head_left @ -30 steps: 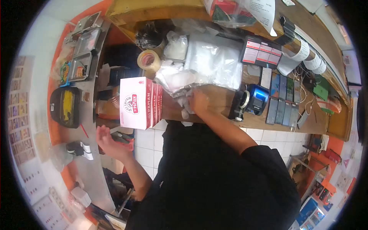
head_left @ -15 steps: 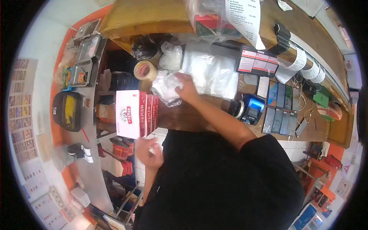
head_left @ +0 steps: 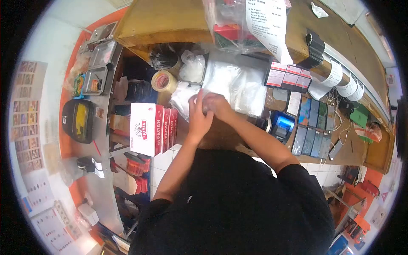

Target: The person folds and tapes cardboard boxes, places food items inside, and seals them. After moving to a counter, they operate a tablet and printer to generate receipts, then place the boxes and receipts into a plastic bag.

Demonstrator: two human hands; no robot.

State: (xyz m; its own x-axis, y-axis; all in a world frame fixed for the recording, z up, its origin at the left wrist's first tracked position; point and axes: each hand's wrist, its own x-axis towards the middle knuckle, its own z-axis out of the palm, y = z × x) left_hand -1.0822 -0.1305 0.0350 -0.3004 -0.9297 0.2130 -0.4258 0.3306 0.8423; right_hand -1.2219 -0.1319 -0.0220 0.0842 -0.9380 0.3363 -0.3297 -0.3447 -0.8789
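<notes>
My left hand (head_left: 199,117) and my right hand (head_left: 219,107) meet at the front edge of the counter. Their fingers are brought together in front of a crumpled heap of thin clear plastic bags (head_left: 181,97). The right hand is smeared by motion. Whatever lies between the fingertips is too small or too transparent to make out. Behind the hands lie stacks of flat clear plastic bags (head_left: 223,76). To the left of the hands stands a row of white-and-red boxes (head_left: 144,127).
A roll of packing tape (head_left: 163,80) sits behind the boxes. To the right are a card terminal (head_left: 281,126) and several phones (head_left: 313,114). Overhead, a filled plastic bag (head_left: 238,32) with a long receipt (head_left: 267,27) rests on a wooden shelf (head_left: 165,19).
My left hand has come up from beside the boxes to join the right. My right hand has drawn back from the crumpled plastic bags, slightly toward me and to the right.
</notes>
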